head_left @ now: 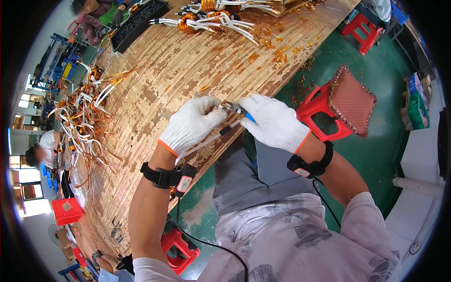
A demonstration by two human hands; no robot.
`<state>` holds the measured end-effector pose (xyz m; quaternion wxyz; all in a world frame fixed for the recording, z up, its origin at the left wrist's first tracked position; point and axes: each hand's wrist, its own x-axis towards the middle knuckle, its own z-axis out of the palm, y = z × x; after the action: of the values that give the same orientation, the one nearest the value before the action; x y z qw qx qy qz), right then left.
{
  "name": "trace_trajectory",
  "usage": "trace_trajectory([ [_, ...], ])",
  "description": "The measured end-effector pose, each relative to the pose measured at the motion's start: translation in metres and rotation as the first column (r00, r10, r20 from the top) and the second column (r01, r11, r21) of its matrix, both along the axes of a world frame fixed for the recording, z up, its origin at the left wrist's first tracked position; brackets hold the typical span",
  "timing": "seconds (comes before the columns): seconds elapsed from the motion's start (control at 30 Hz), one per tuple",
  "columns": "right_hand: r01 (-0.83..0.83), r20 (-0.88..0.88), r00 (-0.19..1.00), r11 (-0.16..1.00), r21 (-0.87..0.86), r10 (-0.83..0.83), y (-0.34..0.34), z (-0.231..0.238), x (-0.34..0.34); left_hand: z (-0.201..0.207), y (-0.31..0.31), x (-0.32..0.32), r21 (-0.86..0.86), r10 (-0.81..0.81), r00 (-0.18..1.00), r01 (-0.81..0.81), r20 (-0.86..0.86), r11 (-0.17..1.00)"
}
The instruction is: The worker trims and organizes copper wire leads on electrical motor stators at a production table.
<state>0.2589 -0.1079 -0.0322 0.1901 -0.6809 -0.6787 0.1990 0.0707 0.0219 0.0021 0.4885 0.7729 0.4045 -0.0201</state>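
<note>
Both my hands wear white knit gloves with orange cuffs and meet above the table's near edge. My right hand (272,121) is closed round pliers with blue handles (249,117); their metal head (229,106) points toward my left hand. My left hand (193,121) pinches a small copper-coloured wire end at the pliers' jaws, mostly hidden by the fingers. Below the hands runs a white sleeved lead (202,144) with a black section (226,130) near its tip. Part of a copper coil (173,190) shows beneath my left wrist.
The worn wooden table (155,108) carries a heap of wired coils (82,124) at left and more ring coils (189,22) at the far side. Copper scraps (279,56) lie far right. A black tray (138,26) and red stools (319,110) stand around; other people sit at left.
</note>
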Motion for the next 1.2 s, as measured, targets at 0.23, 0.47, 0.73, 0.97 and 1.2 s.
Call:
trace_trajectory([
  [0.23,-0.004,-0.118,0.993,1.000,-0.020,0.002,-0.002,-0.001,-0.002,-0.001,-0.009,-0.006,-0.011,-0.012,0.998,0.012,0.065,1.000],
  [0.47,-0.030,0.133,0.991,0.994,0.108,0.016,0.004,0.002,-0.005,-0.008,-0.014,-0.010,0.211,-0.031,0.994,0.008,0.106,0.977],
  [0.73,-0.223,-0.671,0.739,0.916,-0.335,-0.065,0.002,0.012,0.005,-0.009,-0.033,-0.003,0.356,0.035,0.992,-0.076,0.118,0.931],
  [0.97,0.434,-0.786,0.538,0.899,-0.052,-0.305,-0.006,-0.011,-0.030,0.007,-0.034,0.012,0.375,0.200,0.979,-0.198,0.033,0.906],
  [1.2,0.284,-0.295,0.911,0.957,-0.054,-0.287,-0.015,-0.012,0.016,-0.011,-0.020,0.018,0.388,0.035,0.960,0.079,-0.279,0.918],
])
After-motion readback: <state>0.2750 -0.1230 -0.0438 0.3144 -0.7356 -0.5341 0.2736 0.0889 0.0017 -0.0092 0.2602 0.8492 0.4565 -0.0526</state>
